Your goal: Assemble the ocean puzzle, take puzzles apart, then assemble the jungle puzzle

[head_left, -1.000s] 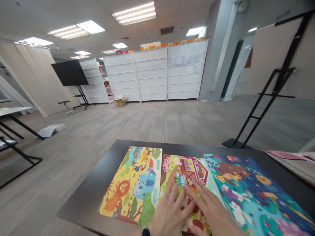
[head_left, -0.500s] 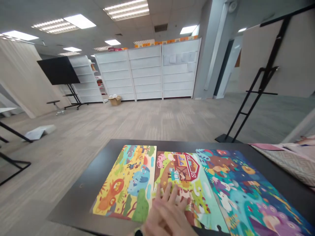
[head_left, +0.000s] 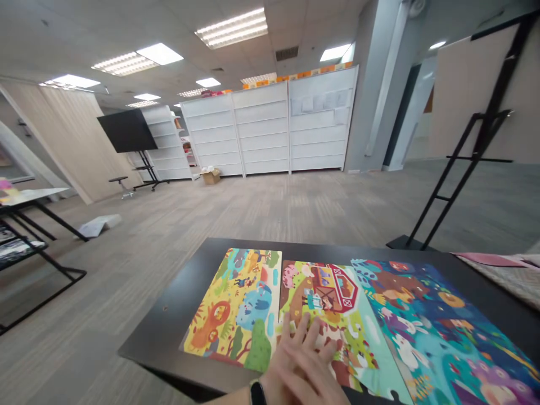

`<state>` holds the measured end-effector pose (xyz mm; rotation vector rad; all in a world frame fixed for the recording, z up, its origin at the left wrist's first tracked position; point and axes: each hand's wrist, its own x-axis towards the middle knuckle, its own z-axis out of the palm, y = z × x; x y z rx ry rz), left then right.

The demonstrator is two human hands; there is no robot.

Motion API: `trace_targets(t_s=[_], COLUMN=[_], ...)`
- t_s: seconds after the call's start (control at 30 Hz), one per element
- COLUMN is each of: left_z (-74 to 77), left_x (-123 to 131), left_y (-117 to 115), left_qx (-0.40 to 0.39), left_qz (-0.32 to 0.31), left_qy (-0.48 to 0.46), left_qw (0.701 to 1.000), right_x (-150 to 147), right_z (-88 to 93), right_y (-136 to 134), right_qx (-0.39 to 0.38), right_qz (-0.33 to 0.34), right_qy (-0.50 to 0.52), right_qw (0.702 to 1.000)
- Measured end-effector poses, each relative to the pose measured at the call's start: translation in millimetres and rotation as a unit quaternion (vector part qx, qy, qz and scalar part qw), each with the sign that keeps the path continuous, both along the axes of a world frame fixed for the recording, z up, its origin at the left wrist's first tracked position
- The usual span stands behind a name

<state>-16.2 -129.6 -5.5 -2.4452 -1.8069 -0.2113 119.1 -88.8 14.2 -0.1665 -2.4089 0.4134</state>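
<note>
The farm puzzle (head_left: 314,281), with a red barn, lies between two other pictures on the dark table. My left hand (head_left: 301,334) presses flat on its lower part, fingers spread. A dark watch band (head_left: 257,392) circles that wrist. Across the back of the left hand lies my right hand (head_left: 314,379), its fingers stretched out flat; neither hand grips anything. Part of the farm picture is hidden beneath them. To the left is the yellow animal puzzle (head_left: 234,306) with a lion and elephant. On the right lies the blue night-forest puzzle (head_left: 439,332) with rabbits.
The black table (head_left: 169,315) has its far and left edges in view. A woven bag or cloth (head_left: 502,275) with pink trim rests at its right side. Beyond stand a black easel (head_left: 459,163), white shelves (head_left: 261,132), a screen on a stand (head_left: 126,131) and a cardboard box (head_left: 211,176).
The view has turned slightly left, so everything appears farther right. Both hands remain layered on the farm puzzle, and the puzzles have not moved on the table.
</note>
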Motion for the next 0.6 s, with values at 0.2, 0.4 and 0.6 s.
trace_targets(t_s=[0.2, 0.4, 0.6], left_z=[54.3, 67.7, 30.4], left_x=[8.9, 15.3, 12.8], left_y=[-17.8, -29.3, -26.1], left_qx=[-0.071, -0.050, 0.000], left_qz=[0.004, 0.051, 0.124], left_qy=[-0.131, -0.191, -0.207], left_qw=[0.989, 0.979, 0.970], right_x=[52.1, 87.4, 93.7], right_z=[-1.2, -1.9, 21.9], right_y=[34.0, 52.1, 34.3], right_qx=[-0.017, -0.055, -0.112], right_qz=[-0.144, -0.245, -0.196], right_qy=[-0.044, -0.181, -0.213], right_qw=[0.988, 0.951, 0.951])
